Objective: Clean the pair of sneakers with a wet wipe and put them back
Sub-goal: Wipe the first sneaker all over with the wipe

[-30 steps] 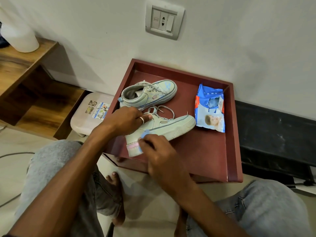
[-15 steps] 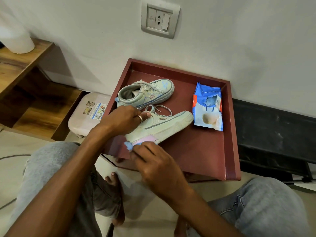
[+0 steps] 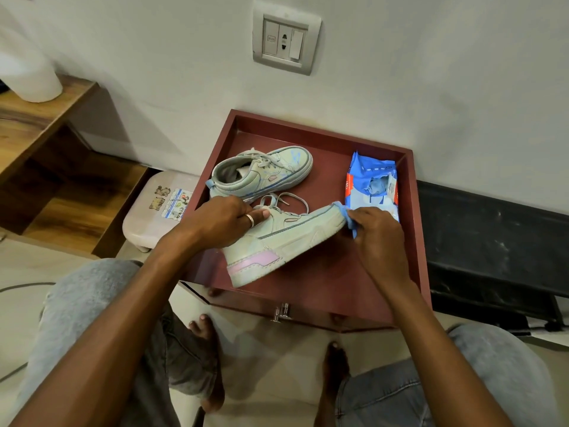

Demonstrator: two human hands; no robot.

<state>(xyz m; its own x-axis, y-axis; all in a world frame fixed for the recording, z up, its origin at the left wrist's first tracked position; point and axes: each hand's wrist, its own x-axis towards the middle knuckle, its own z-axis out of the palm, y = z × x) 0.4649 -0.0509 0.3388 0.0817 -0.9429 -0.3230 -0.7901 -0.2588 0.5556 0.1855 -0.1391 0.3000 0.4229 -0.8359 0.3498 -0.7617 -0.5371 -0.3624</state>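
Two pale green sneakers lie on a dark red tray-like cabinet top (image 3: 320, 140). The far sneaker (image 3: 264, 171) stands upright near the back left. The near sneaker (image 3: 286, 238) is tipped on its side with a pink heel patch toward me. My left hand (image 3: 221, 223) grips its upper near the laces. My right hand (image 3: 375, 232) pinches a blue wet wipe (image 3: 346, 215) against the sneaker's toe. A blue wet wipe pack (image 3: 374, 183) lies opened at the tray's right, partly hidden by my right hand.
A wall with a switch plate (image 3: 284, 41) rises right behind the tray. A small white stool (image 3: 154, 211) stands to the left, beside a wooden shelf (image 3: 46, 124) with a white container. A black bench (image 3: 492, 235) runs along the right. My knees and bare feet are below the tray.
My right hand slid the wipe from the sneaker's heel along the sole to the toe. The left hand kept holding the sneaker, and the view shifted slightly.
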